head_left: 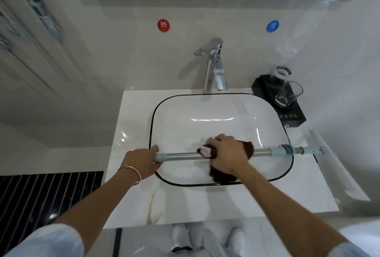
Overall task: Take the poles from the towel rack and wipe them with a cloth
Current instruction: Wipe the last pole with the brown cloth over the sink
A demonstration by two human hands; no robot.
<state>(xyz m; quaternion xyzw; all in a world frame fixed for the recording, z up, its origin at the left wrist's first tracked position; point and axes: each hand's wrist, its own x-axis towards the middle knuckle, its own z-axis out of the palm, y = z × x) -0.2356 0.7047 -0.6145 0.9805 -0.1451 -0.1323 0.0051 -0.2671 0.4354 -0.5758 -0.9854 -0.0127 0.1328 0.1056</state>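
Steel pole [183,155], blue end caps

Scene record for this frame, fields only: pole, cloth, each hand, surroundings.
pole: pole, steel with light-blue ends, held level over the sink
left hand: left hand grips the pole's left end
right hand: right hand grips the cloth around the pole's middle
cloth: cloth, dark brown, part hangs below the hand
nearby: faucet behind the sink; two glasses on a black tray
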